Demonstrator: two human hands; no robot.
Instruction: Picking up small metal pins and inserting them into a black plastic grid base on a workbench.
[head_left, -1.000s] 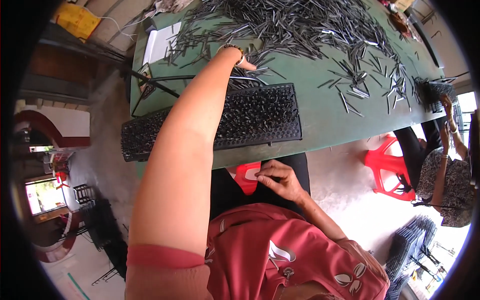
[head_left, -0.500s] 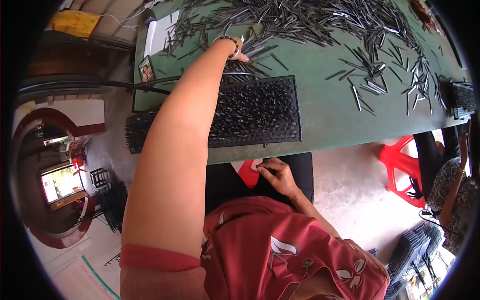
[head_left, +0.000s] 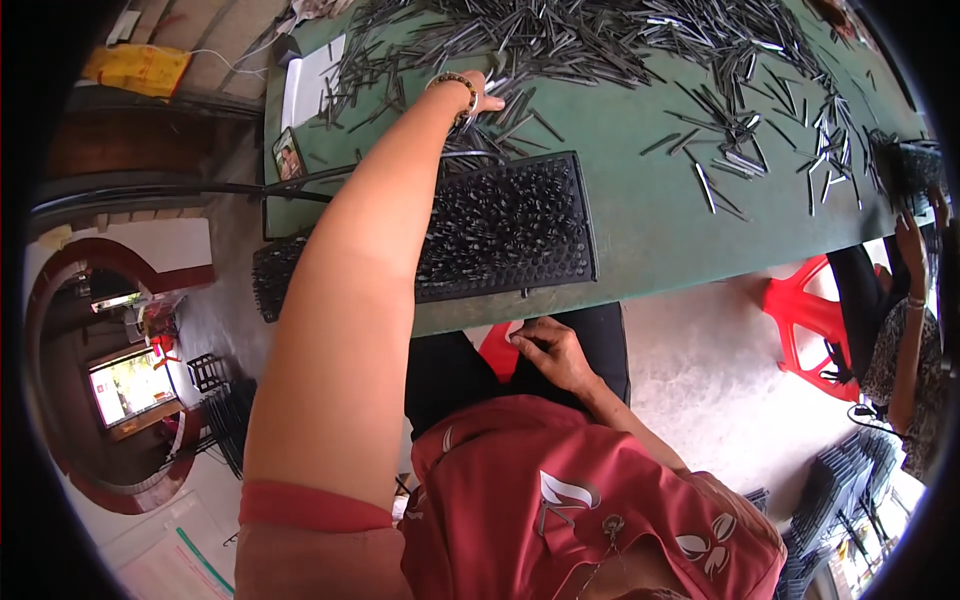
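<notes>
My left arm reaches across the green table (head_left: 640, 215) to the scattered slim black sticks (head_left: 560, 45). At their near edge is my left hand (head_left: 482, 93), with a beaded bracelet at the wrist. Its thumb points right; the other fingers are largely hidden, so I cannot tell what they hold. Under my forearm, along the table's near edge, lies a black perforated tray (head_left: 588, 245) packed with short upright black pieces. My right hand (head_left: 556, 355) rests over my lap, below the table edge, fingers curled and thumb pressed to the forefinger. Anything between them is too small to make out.
A phone-like picture (head_left: 288, 155) and a white sheet-like item (head_left: 305, 95) lie at the table's left. Black bars (head_left: 180, 192) extend left from the tray. At right sits another person (head_left: 908, 340), by a second tray (head_left: 915, 165) and a red stool (head_left: 808, 315); stacked black trays (head_left: 835, 490) stand lower right.
The view has shifted slightly. My left hand stays among the sticks, its thumb now stretched further right. My right hand keeps its pose. The other person's hand has come up near the second tray.
</notes>
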